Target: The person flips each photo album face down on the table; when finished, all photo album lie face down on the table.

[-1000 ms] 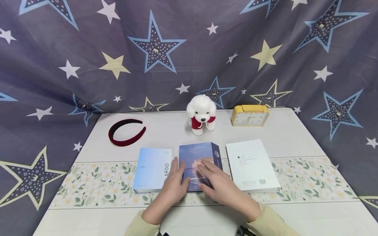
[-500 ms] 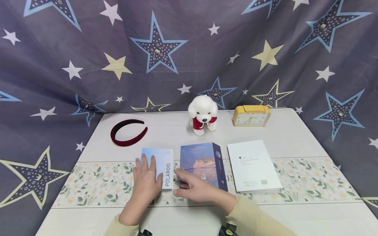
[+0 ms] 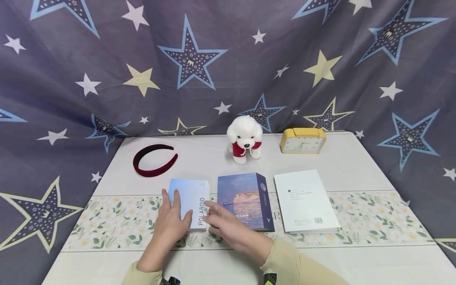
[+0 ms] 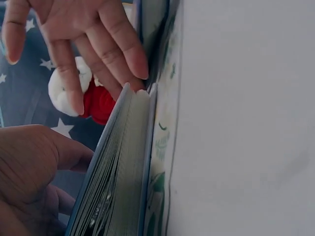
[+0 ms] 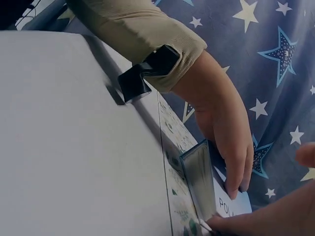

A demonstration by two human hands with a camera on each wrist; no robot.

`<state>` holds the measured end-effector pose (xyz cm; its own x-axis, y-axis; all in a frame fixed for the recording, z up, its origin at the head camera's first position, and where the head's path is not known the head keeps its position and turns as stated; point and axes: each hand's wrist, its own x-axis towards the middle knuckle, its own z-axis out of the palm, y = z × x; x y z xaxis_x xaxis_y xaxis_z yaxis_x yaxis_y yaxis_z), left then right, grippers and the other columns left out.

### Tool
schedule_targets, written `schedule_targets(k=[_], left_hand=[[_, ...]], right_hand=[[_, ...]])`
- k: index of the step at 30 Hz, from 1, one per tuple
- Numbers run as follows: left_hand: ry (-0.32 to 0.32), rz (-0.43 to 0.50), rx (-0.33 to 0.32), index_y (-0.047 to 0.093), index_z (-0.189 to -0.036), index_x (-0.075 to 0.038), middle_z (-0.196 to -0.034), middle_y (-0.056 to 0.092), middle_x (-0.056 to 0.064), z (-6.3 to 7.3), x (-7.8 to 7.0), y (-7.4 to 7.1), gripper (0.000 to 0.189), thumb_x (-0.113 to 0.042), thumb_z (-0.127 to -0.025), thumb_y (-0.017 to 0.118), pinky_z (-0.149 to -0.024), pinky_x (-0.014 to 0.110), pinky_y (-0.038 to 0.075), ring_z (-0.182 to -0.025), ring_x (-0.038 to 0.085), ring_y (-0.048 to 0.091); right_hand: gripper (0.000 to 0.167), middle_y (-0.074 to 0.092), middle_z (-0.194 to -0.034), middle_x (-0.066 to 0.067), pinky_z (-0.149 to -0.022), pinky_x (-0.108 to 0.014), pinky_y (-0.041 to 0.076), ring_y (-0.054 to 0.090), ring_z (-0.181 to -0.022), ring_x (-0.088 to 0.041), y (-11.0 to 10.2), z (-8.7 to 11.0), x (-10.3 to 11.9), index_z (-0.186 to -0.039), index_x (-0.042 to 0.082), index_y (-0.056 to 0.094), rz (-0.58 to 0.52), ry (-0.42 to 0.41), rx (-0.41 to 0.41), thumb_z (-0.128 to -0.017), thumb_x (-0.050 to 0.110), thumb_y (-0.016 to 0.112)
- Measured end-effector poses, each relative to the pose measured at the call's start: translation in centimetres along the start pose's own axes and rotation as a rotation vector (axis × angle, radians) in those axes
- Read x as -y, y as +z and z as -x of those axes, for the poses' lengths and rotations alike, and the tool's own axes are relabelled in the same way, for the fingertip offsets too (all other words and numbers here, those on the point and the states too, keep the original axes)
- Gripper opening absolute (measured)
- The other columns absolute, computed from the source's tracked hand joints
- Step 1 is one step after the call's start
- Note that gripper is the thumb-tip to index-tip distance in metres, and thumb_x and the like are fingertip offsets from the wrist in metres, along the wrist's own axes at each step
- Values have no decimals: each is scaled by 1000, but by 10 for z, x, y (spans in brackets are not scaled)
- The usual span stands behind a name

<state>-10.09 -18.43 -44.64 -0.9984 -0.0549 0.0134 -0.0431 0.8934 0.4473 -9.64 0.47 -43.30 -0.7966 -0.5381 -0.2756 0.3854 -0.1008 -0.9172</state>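
A light-blue photo album with POLAROID lettering lies flat at the front left of the table. My left hand rests on its left part with the fingers spread. At the album's right edge, the fingertips of my right hand touch or nearly touch the lettered side. The left wrist view shows the album's page edges between my left hand and the straight fingers of my right hand. In the right wrist view a finger of my right hand is at the album's corner.
Right of it lie a photo album with a seascape cover and a white book. Behind them are a dark red headband, a white plush dog and a yellow clock. A starry curtain hangs behind.
Both hands have moved left from the seascape album to the light-blue album. Over the last half second, the left hand shifted slightly toward its left edge and the right hand came closer.
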Motion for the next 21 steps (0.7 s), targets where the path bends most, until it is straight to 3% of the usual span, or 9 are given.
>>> schedule_targets(k=[3, 9, 14, 21], left_hand=[[-30, 6, 9, 20, -150, 10, -153, -5, 39, -1, 2, -1, 81, -27, -91, 61, -96, 69, 36, -133, 62, 22], [-85, 46, 45, 17, -152, 5, -152, -6, 41, -5, 6, -4, 83, -29, -90, 61, -98, 72, 31, -133, 63, 17], [-101, 103, 65, 15, -153, 5, -152, -6, 41, -7, 8, -7, 87, -34, -91, 62, -100, 73, 25, -135, 63, 12], [-97, 144, 80, 10, -153, 6, -153, -5, 40, -5, 7, -10, 98, -50, -91, 60, -100, 74, 25, -137, 60, 10]], right_hand=[[69, 15, -156, -30, -111, -57, 26, 20, -143, -43, 0, -2, -2, -153, 5, 25, -121, -20, -28, -91, 13, 54], [62, 18, -155, -29, -109, -58, 29, 30, -136, -49, -1, 1, -3, -154, 7, 26, -263, -29, -48, -97, 19, 49], [63, 29, -148, -23, -101, -49, 40, 44, -124, -37, 1, 2, 0, -153, 6, 27, -286, -60, -81, -96, 20, 51], [67, 35, -147, -25, -100, -45, 44, 45, -127, -36, 4, 1, 0, -152, 0, 24, -287, -99, -101, -95, 17, 54]])
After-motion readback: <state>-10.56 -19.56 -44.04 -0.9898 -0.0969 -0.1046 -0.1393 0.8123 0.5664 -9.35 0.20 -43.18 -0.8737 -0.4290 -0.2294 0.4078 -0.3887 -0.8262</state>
